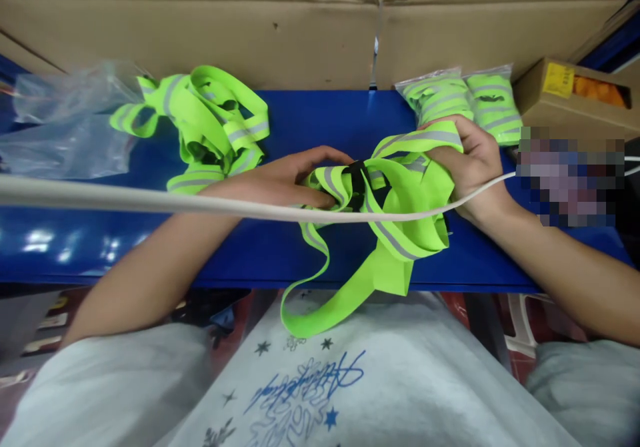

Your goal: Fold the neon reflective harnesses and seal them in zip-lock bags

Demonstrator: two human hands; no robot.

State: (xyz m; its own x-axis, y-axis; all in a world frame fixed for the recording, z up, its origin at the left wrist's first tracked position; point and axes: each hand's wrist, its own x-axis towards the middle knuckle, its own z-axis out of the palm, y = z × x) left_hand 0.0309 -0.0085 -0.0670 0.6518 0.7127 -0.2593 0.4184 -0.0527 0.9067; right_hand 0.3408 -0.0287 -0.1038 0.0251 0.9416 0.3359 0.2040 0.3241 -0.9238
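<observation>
Head view looks down on a blue table that runs the width of the frame, its top glossy and catching spots of light. Behind it stands a cardboard wall, creased and seamed in the middle. A white cable crosses the picture in front of both arms.

I see the strap, neon green with grey reflective bands, lying bunched on the table between the hands, with one loop hanging over the near edge onto the shirt. Its black buckle sits in the middle of the bunch.

My left hand lies on the strap with fingers stretched out together, tips just beside the buckle; I cannot tell whether the thumb pinches from below. My right hand is curled tight around the far end of the strap, fingers wrapped over a band.

Left of the hands a loose pile of the same webbing rests on the table, and beyond it clear bags. Two packs of folded webbing lie by the wall near the right hand, and a box with a yellow label stands at the right edge.
</observation>
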